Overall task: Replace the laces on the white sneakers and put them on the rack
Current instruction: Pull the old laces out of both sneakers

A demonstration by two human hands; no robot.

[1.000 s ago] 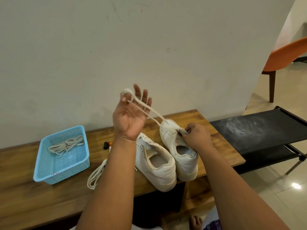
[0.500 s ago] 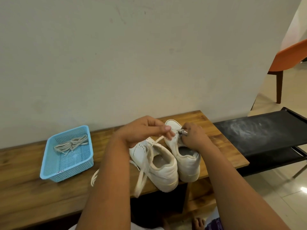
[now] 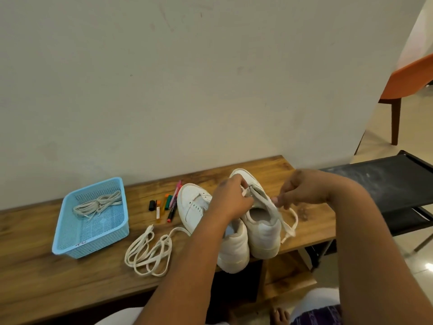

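Both white sneakers sit side by side near the desk's (image 3: pixel 58 292) front edge, heels toward me. I'm on the right sneaker (image 3: pixel 261 221): my left hand (image 3: pixel 230 200) is curled in over its eyelet area, its grip apparently pinching the lace end there, though I can't see the fingertips clearly. My right hand (image 3: pixel 302 192) has its grip pinched on the flat lace (image 3: pixel 280 215), which trails over the shoe's side and hangs down by the heel.

The lace is soft, floppy and light, so I reckon it needs holding close to the tip or it just buckles at the eyelet. The shoe looks light enough to slide if tugged, so bracing the upper seems smart.

The left sneaker (image 3: pixel 194 207) has no lace; a loose lace (image 3: pixel 150 252) lies coiled beside it, more in the blue basket (image 3: pixel 70 242). The rack (image 3: pixel 386 181) waits off to the right.
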